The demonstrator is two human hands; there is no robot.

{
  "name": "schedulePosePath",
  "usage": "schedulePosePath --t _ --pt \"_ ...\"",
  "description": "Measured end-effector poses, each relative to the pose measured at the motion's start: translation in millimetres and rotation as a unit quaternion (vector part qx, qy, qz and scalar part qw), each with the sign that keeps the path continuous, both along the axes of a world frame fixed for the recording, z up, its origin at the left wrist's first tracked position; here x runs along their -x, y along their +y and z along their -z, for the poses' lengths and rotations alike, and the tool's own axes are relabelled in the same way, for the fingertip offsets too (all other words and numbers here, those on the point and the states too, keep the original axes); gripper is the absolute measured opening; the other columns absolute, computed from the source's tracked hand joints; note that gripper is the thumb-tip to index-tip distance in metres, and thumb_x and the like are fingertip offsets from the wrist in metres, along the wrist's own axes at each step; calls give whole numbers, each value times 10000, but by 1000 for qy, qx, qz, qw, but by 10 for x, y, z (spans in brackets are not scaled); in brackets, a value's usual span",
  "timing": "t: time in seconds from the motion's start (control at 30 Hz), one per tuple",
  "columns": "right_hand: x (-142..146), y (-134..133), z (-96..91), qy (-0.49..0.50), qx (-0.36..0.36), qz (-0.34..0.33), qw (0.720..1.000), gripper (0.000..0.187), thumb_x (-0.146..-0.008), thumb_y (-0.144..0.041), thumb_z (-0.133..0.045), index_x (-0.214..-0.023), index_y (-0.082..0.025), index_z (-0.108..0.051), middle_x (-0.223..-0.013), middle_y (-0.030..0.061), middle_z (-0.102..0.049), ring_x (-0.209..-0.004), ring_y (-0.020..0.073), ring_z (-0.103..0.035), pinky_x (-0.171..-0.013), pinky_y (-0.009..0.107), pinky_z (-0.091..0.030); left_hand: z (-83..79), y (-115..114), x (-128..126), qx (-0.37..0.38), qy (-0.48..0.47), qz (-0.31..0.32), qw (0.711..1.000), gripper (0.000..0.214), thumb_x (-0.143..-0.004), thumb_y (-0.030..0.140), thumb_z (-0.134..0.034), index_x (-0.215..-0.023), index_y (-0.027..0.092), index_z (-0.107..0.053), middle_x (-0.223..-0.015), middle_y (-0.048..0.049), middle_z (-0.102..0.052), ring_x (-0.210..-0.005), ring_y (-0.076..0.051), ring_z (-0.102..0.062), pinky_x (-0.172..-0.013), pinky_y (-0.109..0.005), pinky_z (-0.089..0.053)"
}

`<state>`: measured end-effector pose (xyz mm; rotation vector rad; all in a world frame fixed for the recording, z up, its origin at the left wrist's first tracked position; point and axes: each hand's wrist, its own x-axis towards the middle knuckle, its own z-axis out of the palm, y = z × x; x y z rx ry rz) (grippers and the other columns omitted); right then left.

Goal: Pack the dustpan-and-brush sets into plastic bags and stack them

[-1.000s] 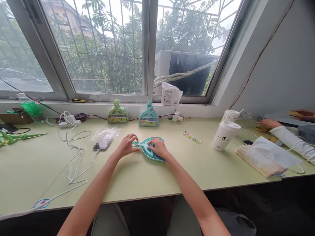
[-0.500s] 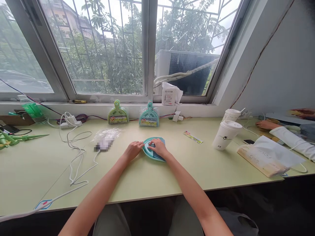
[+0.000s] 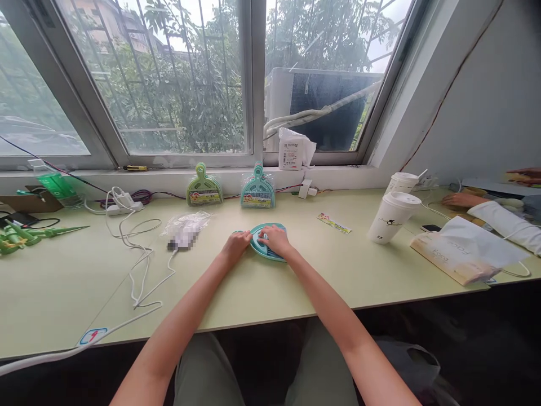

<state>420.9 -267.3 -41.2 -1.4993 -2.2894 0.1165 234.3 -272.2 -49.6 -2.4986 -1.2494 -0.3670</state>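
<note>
A teal mini dustpan (image 3: 261, 252) lies on the table in front of me, with its handle to the left. A matching small brush (image 3: 269, 252) rests in the pan, its dark bristles partly hidden. My left hand (image 3: 237, 246) is closed around the handle end. My right hand (image 3: 274, 239) reaches over the pan, with curled thumb and fingers on the brush; the exact grip is partly hidden. A printed label strip (image 3: 334, 223) lies to the right, and a crumpled clear plastic wrapper (image 3: 186, 223) to the left.
Wrapped dustpan sets, one green (image 3: 203, 187) and one teal (image 3: 258, 189), stand against the wall. White cables (image 3: 143, 268) run across the left. Paper cups (image 3: 391, 220) and a tissue pack (image 3: 456, 256) stand right, near another person's hand (image 3: 464, 200).
The camera view has tilted down slightly, so the tabletop appears higher. Both hands remain at the dustpan and brush, with only slight finger movement.
</note>
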Motion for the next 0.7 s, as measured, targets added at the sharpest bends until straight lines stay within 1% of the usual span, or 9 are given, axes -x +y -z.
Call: schedulePosePath --t 0.07,0.13,0.23,0.33,0.43,0.5,0.57,0.6,0.7 --pt "21 27 5 -8 -7 6 1000 132 -858 -342 -629 -901 -233 -689 -1032 42 -687 -975 209 -552 -780 310 -384 -21 -14 -51 1 29 -19 999 203 -828 35 -456 -925 129 -607 -969 -128 -670 -847 -196 -657 -729 -283 -472" --pt "41 53 12 -12 -15 14 1000 114 -862 -319 -624 -885 -228 -689 -1035 53 -687 -989 218 -548 -787 320 -382 -31 -3 -80 13 49 -37 998 214 -820 17 -440 -914 126 -598 -921 -117 -664 -813 -197 -653 -719 -288 -463" --pt "54 79 27 -7 -11 16 1000 108 -863 -310 -619 -879 -225 -683 -1037 54 -687 -993 221 -548 -791 323 -387 -18 34 -66 11 55 -39 998 213 -817 22 -446 -919 135 -595 -887 -99 -651 -801 -199 -637 -716 -296 -455" --pt "30 80 46 11 -13 -1 1000 130 -874 -318 -592 -915 -225 -672 -1039 48 -685 -999 215 -540 -781 313 -396 3 40 -19 -46 57 -12 997 240 -856 56 -421 -982 160 -596 -944 -103 -631 -892 -212 -603 -737 -304 -454" --pt "-19 55 64 34 -30 -18 999 132 -866 -309 -582 -910 -219 -668 -1007 43 -691 -976 213 -533 -777 306 -396 -10 1 14 -101 87 19 991 304 -888 65 -372 -1080 178 -579 -970 -108 -610 -922 -223 -565 -755 -318 -453" --pt "-54 41 75 53 -32 -18 998 112 -844 -299 -603 -884 -221 -672 -983 35 -697 -944 211 -534 -781 307 -391 -33 -28 27 -122 101 42 986 316 -893 62 -363 -1101 177 -573 -958 -108 -601 -927 -224 -549 -826 -335 -446" --pt "-83 41 85 75 -22 -15 997 108 -830 -309 -624 -864 -223 -679 -976 31 -700 -923 208 -538 -791 313 -385 -47 -39 42 -127 108 72 983 305 -895 63 -370 -1092 169 -577 -968 -109 -597 -959 -224 -539 -906 -350 -425" --pt "-95 46 90 88 -13 -19 996 119 -831 -324 -629 -866 -225 -683 -984 29 -702 -922 205 -540 -797 313 -384 -45 -36 50 -123 109 84 983 301 -894 63 -374 -1092 165 -578 -986 -111 -597 -975 -222 -538 -918 -349 -422" --pt "-116 70 96 114 16 -28 993 177 -835 -387 -637 -909 -239 -698 -1010 21 -705 -947 203 -548 -814 316 -384 -5 -8 67 -97 115 91 984 317 -900 67 -370 -1131 148 -571 -1044 -118 -604 -973 -212 -554 -823 -317 -459"
